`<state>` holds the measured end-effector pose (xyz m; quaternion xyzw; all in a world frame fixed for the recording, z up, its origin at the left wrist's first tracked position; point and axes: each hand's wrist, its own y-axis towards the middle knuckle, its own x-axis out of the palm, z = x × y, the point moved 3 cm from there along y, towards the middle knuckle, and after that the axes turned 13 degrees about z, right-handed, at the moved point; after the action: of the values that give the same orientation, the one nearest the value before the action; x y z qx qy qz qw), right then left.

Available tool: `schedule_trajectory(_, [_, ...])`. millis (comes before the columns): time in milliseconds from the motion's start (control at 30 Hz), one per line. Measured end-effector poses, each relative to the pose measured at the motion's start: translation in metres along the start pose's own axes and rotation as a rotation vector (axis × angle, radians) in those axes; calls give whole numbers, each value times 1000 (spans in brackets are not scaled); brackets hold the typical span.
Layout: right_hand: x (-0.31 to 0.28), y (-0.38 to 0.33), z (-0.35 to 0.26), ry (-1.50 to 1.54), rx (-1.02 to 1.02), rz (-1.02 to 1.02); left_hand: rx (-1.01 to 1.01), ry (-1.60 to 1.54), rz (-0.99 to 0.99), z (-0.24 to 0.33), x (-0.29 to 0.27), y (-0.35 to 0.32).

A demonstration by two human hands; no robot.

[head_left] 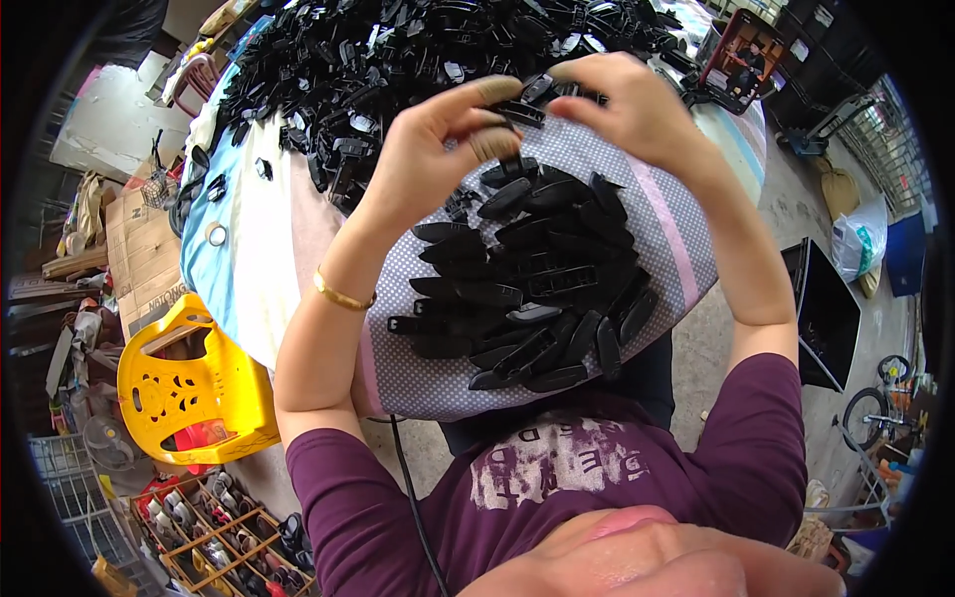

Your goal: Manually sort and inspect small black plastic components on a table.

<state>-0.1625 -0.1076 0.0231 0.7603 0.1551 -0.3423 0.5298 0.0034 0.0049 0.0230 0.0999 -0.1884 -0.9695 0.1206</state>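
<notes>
In the head view, the dotted cloth (428,388) lies in front of the person, and I take it as ref. for all places. On it there is the near pile (557,269) of black pcs, mostly long and rounded, lying loosely over each other. Beyond the far edge of the dotted cloth is the big heap (398,60), also of black pcs, w/ many more than the near pile. Both hands are above the far part of the dotted cloth: the L hand (428,134) has its fingers curled, w/ tan wraps on some, and the R hand (627,99) has thumb and fingers bent toward the L one. A small black pc (524,113) is btw them, at the fingertips; I cannot tell for sure which hand grips it. Abt. progress: the near pile is prob. the done portion, but this is only my judgement; the small black pc seems to be in mid-handling, and, if the big heap is what is left, most remains. Left of the dotted cloth is a yellow chair (199,388).
</notes>
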Motion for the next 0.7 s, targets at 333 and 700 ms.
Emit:
schedule_trajectory(333, [25, -56, 83, -237, 270, -68, -57, 221, -406, 8, 27, -4])
schedule_trajectory(700, [58, 25, 93, 57, 23, 459, 520, 972, -40, -57, 28, 42])
